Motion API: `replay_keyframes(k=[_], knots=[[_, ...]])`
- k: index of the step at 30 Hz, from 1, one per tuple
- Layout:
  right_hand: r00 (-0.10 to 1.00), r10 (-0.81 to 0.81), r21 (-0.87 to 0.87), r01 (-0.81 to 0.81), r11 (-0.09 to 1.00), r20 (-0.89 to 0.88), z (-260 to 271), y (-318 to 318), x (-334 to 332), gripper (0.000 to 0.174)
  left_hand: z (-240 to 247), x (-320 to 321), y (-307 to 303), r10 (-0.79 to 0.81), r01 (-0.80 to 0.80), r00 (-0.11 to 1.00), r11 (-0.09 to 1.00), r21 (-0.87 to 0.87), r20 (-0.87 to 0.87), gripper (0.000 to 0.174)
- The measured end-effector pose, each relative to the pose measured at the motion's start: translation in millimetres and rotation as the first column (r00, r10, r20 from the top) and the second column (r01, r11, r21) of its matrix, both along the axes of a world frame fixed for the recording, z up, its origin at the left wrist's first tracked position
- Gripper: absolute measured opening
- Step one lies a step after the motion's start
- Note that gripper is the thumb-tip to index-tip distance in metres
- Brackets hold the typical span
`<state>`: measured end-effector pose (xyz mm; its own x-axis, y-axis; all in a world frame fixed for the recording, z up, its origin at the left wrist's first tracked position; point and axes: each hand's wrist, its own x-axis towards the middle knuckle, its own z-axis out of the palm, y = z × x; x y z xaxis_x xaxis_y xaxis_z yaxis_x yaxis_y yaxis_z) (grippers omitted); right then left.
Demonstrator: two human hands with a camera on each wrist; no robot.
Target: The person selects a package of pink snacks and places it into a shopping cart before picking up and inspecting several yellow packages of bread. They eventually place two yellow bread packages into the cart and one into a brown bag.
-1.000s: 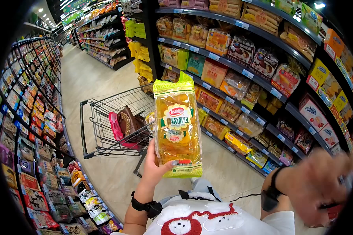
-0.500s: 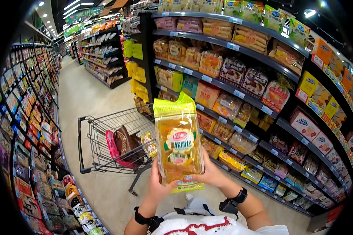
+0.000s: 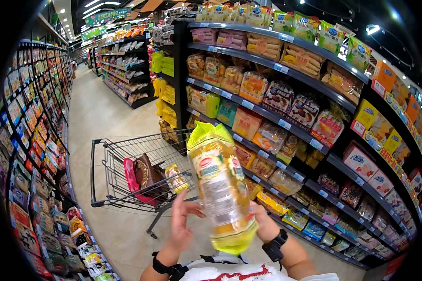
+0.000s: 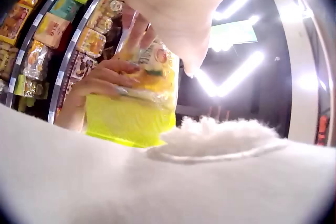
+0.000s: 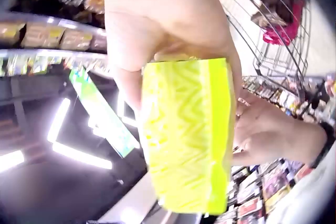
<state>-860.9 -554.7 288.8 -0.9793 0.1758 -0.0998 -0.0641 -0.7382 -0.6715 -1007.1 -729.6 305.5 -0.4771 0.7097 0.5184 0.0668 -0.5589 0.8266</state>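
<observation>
The right hand (image 3: 266, 225) grips the bread (image 3: 222, 192) near its lower end, tilted, probably so the printed side faces the wearer; beside that grip, the left hand (image 3: 180, 222) has loose, spread fingers.

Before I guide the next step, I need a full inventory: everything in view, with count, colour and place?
Clear plastic bread package with yellow-green ends: 1, amber, centre
Black wire shopping cart: 1, black, behind package, left
Scallop-trimmed bag-like item: 1, brown, in cart
Bright item: 1, pink, beside brown item
Small plastic packet: 1, yellow-white, in cart
Metal shelving: 1 unit, dark, right
Packaged goods: many, mixed colours, on shelving and racks
Floor: 1, beige, below
Hanging sign: at least 1, green, upper left
Ceiling lights: several, white, overhead
Printed shirt: 1, white-red, bottom
Wristbands: 2, black, on wrists
Hands: 2, bare; right holds package, left beside it, contact unclear
</observation>
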Motion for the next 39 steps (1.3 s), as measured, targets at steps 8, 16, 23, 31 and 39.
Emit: replay_keyframes(k=[8, 16, 23, 31, 39], knots=[[0.837, 0.282, -0.492, -0.513, 0.703, -0.469, 15, -49, -20, 0.054, -7, -9, 44, -0.439, 0.422, 0.744, 0.893, 0.155, 0.504, 0.082], [0.814, 0.261, -0.658, -0.576, 0.486, -0.520, -11, -54, -31, 0.060, 19, -2, 37, -0.308, 0.416, 0.556, 0.907, 0.063, 0.772, 0.049], [0.903, 0.335, -0.671, -0.424, 0.608, -0.267, -36, -41, -33, 0.062, 30, -15, 34, -0.219, 0.174, 0.801, 0.976, 0.134, 0.558, 0.052], [0.998, -0.048, -0.145, 0.052, 0.988, 0.029, -1, -39, -30, 0.078, 38, -13, 20, -0.093, 0.010, 0.857, 0.986, 0.164, 0.507, 0.058], [0.998, 0.028, 0.076, -0.024, 0.997, -0.051, 1, -28, -6, 0.095, 32, -16, 9, -0.034, -0.057, 0.817, 0.989, 0.139, 0.575, 0.058]])
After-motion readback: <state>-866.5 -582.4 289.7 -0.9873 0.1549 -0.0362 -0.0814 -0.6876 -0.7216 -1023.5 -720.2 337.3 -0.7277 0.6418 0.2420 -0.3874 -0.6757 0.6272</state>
